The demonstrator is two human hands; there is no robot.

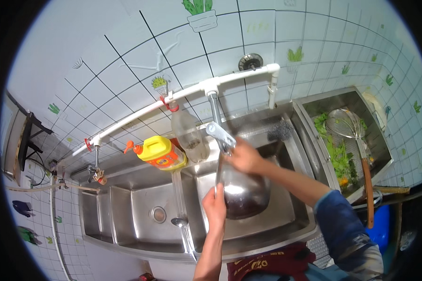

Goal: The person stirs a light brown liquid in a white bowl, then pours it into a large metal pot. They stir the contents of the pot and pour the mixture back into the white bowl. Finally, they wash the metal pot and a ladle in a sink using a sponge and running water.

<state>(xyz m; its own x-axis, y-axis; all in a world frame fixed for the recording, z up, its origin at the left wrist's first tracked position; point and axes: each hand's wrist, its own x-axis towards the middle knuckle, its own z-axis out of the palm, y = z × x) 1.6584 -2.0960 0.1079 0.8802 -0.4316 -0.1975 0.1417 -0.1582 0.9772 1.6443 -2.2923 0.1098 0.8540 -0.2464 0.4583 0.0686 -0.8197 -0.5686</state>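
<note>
A stainless steel bowl [244, 189] is tilted on its side over the right basin of the steel sink [281, 235], its rounded outside towards the right. My left hand [215, 207] grips the bowl's rim at the near left, thumb up along the edge. Up by the outlet of the metal faucet [221, 135], my right hand [245, 157] lies against the bowl's upper part. Motion blurs its fingers, and whether they touch the faucet or hold anything is unclear. The inside of the bowl faces away from view.
A yellow detergent jug [161, 154] and a cloudy plastic bottle [189, 135] stand behind the basins. A ladle [179, 222] rests on the divider. At right, a steel trough [379, 168] holds leafy greens [341, 158] and a wooden-handled strainer [366, 182]. White pipe [183, 93] runs along the wall.
</note>
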